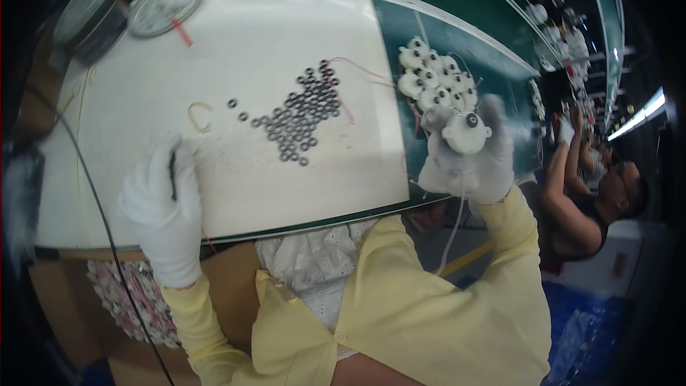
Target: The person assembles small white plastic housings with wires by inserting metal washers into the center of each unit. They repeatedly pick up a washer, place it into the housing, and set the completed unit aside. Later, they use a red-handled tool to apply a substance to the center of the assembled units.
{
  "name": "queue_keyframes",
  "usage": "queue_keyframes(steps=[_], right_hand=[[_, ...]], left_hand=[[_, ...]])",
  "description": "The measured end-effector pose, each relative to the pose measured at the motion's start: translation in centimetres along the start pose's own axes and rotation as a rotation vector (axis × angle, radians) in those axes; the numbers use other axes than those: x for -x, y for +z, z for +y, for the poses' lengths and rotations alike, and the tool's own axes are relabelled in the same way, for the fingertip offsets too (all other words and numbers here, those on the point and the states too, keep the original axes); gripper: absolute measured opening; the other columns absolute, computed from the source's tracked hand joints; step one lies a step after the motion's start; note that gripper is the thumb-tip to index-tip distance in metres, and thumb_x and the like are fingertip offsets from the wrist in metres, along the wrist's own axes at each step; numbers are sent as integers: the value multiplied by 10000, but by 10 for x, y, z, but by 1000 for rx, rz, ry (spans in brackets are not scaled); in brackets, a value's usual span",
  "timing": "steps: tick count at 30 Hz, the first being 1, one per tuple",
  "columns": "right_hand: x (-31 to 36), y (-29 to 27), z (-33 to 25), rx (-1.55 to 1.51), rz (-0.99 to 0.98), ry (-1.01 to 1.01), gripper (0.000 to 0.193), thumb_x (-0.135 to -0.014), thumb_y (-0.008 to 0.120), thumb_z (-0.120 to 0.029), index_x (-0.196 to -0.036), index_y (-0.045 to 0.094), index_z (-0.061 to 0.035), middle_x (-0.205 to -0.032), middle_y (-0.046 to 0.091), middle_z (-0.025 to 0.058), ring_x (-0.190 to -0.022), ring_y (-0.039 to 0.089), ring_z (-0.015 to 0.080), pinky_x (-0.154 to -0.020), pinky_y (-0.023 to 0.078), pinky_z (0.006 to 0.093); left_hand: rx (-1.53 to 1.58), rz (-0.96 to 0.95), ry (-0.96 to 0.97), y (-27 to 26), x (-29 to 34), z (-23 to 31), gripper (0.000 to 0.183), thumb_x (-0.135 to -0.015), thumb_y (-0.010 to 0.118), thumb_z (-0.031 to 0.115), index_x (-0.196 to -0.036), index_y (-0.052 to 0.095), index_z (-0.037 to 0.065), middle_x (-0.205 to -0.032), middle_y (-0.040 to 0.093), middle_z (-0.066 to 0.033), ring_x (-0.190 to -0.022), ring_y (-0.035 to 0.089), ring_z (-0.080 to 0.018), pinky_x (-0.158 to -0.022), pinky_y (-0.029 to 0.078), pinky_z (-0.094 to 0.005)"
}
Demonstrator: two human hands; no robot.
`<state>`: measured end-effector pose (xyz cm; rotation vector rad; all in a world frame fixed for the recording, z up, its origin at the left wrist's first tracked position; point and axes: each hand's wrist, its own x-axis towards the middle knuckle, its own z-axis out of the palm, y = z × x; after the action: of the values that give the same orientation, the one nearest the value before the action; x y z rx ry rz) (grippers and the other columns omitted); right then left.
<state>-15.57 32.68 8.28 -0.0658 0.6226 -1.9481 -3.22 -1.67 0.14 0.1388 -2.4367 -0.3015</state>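
My left hand [163,196], in a white glove, rests at the left of the white board with its fingers closed round a slim dark object [173,174]; its kind does not show. In my gloved right hand [493,161] is a round white plastic housing [466,136] with side tabs and a black ring on its top hub. A pale cord [457,225] hangs down below that hand. Just beyond it, several similar white housings [436,75] with dark centres sit grouped on the green mat. A loose pile of small black rings [296,116] lies mid-board.
The white board [286,21] covers much of the bench, beside a green mat [400,28]. At the far left stand a round tin [93,18] and a round lid [168,6]. A dark cable [93,186] crosses at left, above a carton of pinkish parts [132,300]. Another person [586,207] works at right.
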Motion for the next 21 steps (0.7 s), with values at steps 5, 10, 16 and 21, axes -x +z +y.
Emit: queue_keyframes(steps=[5, 10, 16, 21], right_hand=[[71, 2, -49, 581, 176, -359, 716, -1004, 512, -547, -1347, 521, 81, -730, 613, 95, -438, 436, 99, -459, 349, 239], [99, -30, -128, 963, 675, -655, 483, -1075, 427, -361, -1103, 663, 59, -832, 665, 55, -426, 430, 80, -448, 336, 209], [45, -108, -177, 1762, 818, -297, 368, -1006, 567, -377, -1068, 718, -48, -846, 704, 5, -767, 644, 129, -730, 511, 269], [14, -139, -189, 2072, 659, -241, 368, -1044, 498, -325, -1139, 699, -32, -894, 739, 106, -815, 688, 204, -800, 525, 317]], left_hand=[[-49, -29, 6, -6, 4, 3, 238, -890, 717, 102, -1125, 705, 66, -848, 668, -102, -721, 595, -299, -644, 465, -417], [-57, -29, -13, -5, 5, 4, 241, -898, 714, 105, -1134, 700, 59, -863, 680, -96, -723, 591, -289, -648, 464, -413], [-39, -42, -26, -4, 5, 5, 228, -905, 692, 88, -1131, 694, 56, -880, 681, -103, -739, 593, -303, -660, 463, -418], [-65, -46, 15, -6, 0, 10, 230, -904, 677, 74, -1133, 682, 50, -855, 665, -107, -736, 590, -312, -657, 460, -429]])
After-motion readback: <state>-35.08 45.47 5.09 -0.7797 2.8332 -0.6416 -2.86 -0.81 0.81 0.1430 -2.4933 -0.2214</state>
